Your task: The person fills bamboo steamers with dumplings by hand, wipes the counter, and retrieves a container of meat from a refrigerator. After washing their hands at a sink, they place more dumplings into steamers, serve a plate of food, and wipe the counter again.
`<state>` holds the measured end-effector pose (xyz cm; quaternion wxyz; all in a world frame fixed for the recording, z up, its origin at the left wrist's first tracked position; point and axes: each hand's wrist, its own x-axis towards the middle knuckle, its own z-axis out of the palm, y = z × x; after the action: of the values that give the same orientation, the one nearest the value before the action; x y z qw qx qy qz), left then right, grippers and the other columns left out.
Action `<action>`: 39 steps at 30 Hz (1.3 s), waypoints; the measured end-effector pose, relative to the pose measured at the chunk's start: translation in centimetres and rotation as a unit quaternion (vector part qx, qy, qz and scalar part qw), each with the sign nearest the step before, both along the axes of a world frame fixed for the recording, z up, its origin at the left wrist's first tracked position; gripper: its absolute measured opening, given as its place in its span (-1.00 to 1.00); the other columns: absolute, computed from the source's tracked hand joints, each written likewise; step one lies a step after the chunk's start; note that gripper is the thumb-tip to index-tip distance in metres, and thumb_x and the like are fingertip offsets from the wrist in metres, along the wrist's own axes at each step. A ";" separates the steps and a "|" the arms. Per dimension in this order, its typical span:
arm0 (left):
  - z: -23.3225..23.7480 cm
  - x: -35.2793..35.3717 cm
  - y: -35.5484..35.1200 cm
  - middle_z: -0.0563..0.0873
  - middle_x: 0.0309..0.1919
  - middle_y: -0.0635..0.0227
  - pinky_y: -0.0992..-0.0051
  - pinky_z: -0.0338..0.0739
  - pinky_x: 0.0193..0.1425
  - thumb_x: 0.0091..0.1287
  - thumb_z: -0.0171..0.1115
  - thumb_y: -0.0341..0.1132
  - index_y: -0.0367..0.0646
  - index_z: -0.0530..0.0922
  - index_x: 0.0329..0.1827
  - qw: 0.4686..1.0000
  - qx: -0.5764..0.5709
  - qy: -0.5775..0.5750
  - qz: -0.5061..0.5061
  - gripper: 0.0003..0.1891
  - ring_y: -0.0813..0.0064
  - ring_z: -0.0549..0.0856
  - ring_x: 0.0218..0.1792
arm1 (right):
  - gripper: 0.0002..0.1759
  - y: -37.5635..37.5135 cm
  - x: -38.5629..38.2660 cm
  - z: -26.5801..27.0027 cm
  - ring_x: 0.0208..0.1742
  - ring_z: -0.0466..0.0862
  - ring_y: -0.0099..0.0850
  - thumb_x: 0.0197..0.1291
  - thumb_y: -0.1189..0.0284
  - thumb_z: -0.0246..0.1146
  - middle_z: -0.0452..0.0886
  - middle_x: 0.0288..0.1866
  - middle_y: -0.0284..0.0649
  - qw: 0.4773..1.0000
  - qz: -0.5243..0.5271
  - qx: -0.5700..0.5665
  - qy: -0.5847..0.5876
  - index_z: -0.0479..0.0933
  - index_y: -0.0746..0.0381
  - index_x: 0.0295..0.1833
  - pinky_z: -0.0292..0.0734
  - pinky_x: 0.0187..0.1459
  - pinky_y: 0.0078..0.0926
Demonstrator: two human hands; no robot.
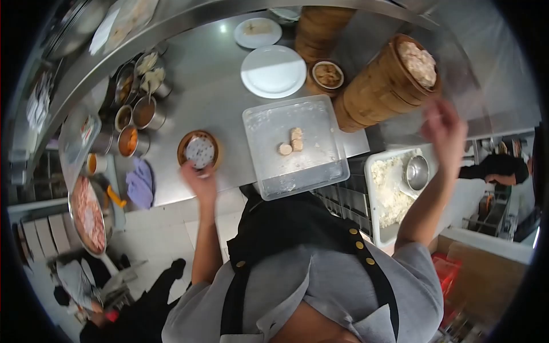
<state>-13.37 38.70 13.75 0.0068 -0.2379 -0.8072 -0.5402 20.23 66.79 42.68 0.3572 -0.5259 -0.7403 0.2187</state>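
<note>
Bamboo steamer (pixel 220 153) left of the tray (pixel 269 131) meets the left hand (pixel 201 182), best kept light; right of the tray, the blurred right hand (pixel 444 124) is near stacked baskets (pixel 377 88), both grips impossible to tell.

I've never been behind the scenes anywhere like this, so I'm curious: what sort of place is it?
Most likely a restaurant kitchen. The tall stack of bamboo steamers, the long metal counter and the metal pots of ingredients all point that way.

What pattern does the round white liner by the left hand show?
Round white liner: scattered dark spots, best in head view.
</note>
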 end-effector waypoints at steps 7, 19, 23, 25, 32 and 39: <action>-1.8 11.7 12.5 0.46 0.06 0.13 0.19 0.37 0.16 0.04 0.33 -0.34 -0.21 0.44 0.04 0.924 -0.184 0.063 -0.330 -0.53 0.07 0.41 0.15 | -0.47 -0.1 -14.0 -28.2 -0.47 0.65 -0.06 -0.01 0.20 0.36 0.65 -0.29 0.07 0.912 0.202 -0.188 -0.304 0.53 0.42 -0.06 0.58 -0.34 -0.37; -0.1 8.6 16.9 0.68 -0.31 0.25 0.49 0.54 -0.21 0.05 0.44 -0.28 -0.27 0.52 0.00 0.898 -0.111 -0.115 -0.409 -0.53 0.44 0.65 -0.34 | -0.69 0.2 -10.5 -27.3 -0.36 0.66 -0.37 0.06 0.57 0.28 0.61 -0.26 -0.14 0.748 0.217 -0.563 0.275 0.48 0.38 -0.04 0.65 -0.30 -0.50; 1.9 5.9 13.7 0.67 -0.26 0.29 0.52 0.55 -0.14 0.08 0.42 -0.41 -0.31 0.52 -0.03 0.889 -0.058 -0.220 -0.397 -0.61 0.52 0.65 -0.27 | -0.69 -1.2 -11.6 -24.5 -0.36 0.63 -0.48 0.06 0.55 0.33 0.63 -0.26 -0.20 0.827 0.405 -0.371 0.122 0.54 0.40 -0.05 0.58 -0.24 -0.60; 2.8 4.7 11.0 0.67 -0.25 0.31 0.54 0.55 -0.11 0.09 0.38 -0.51 -0.34 0.53 -0.06 0.804 0.037 -0.383 -0.454 -0.66 0.56 0.64 -0.21 | -0.73 -2.5 -13.3 -22.2 -0.38 0.62 -0.52 0.05 0.54 0.35 0.64 -0.30 -0.22 0.787 0.441 -0.417 0.104 0.57 0.40 -0.11 0.55 -0.27 -0.63; 0.6 1.4 -0.1 0.66 -0.24 0.29 0.53 0.54 -0.07 0.08 0.32 -0.60 -0.34 0.54 -0.09 0.808 0.112 -0.483 -0.317 -0.69 0.53 0.64 -0.19 | -0.81 -9.5 -21.6 -23.7 -0.46 0.57 -0.56 0.07 0.53 0.33 0.65 -0.37 -0.20 0.639 0.494 -0.585 0.072 0.60 0.43 -0.22 0.50 -0.38 -0.64; 2.6 -1.5 -6.1 0.66 -0.26 0.28 0.55 0.54 -0.12 0.15 0.19 -0.65 -0.36 0.54 -0.12 0.779 0.232 -0.545 -0.205 -0.78 0.50 0.64 -0.19 | -0.73 -12.3 -27.7 -29.4 -0.27 0.63 -0.41 0.19 0.53 0.21 0.61 -0.15 -0.09 0.395 0.451 -0.780 0.177 0.50 0.46 -0.02 0.58 -0.24 -0.53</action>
<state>-14.84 32.65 16.33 -0.4902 -0.0546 -0.4584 -0.7394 -7.49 54.52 13.26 -0.2371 -0.1137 -0.2957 0.9184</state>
